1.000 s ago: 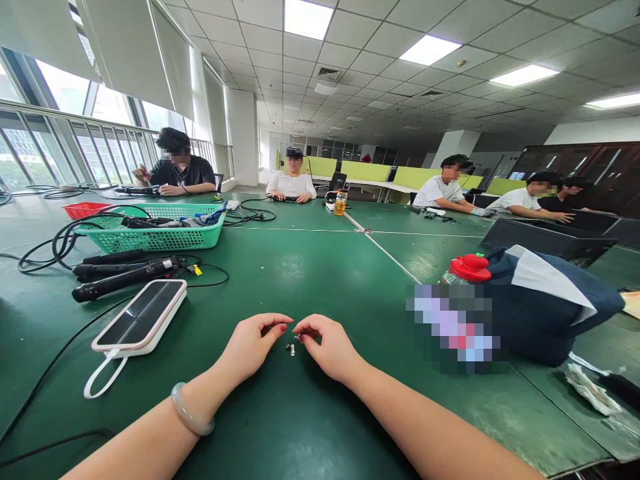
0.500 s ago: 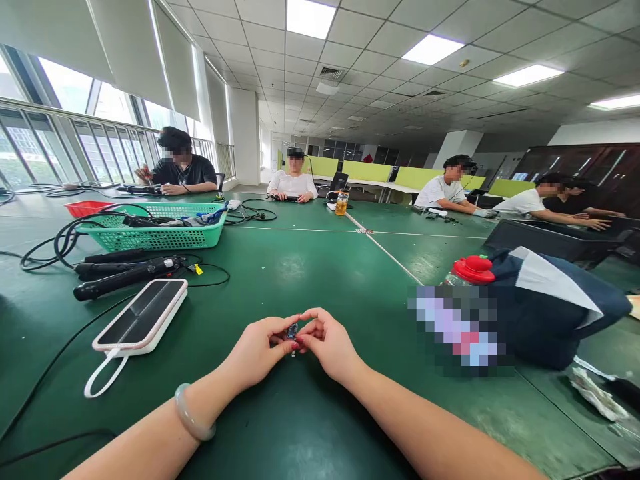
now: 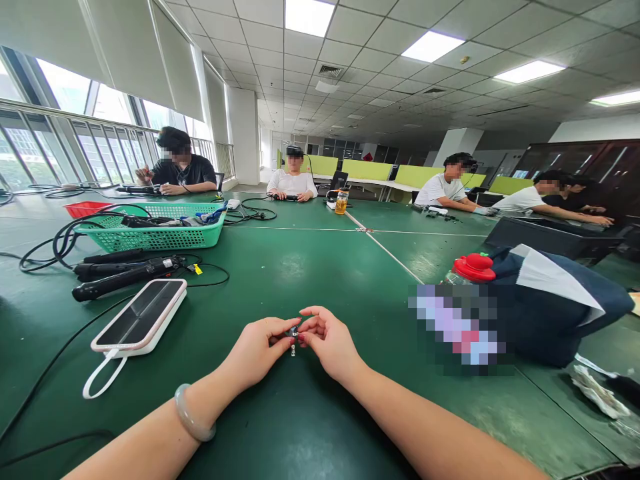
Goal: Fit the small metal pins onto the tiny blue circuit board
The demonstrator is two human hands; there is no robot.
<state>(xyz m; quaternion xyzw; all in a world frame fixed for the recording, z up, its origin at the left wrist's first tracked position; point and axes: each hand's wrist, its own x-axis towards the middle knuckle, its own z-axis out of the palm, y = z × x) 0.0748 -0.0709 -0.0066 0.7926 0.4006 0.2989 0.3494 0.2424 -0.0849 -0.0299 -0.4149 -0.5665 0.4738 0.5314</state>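
One small part [image 3: 295,333], between pinched fingers [image 3: 284,325]

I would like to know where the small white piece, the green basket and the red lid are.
Small white piece [image 3: 293,350]: head view, on its middle.
Green basket [image 3: 159,239]: head view, on its near wall.
Red lid [image 3: 473,267]: head view, on its upper side.
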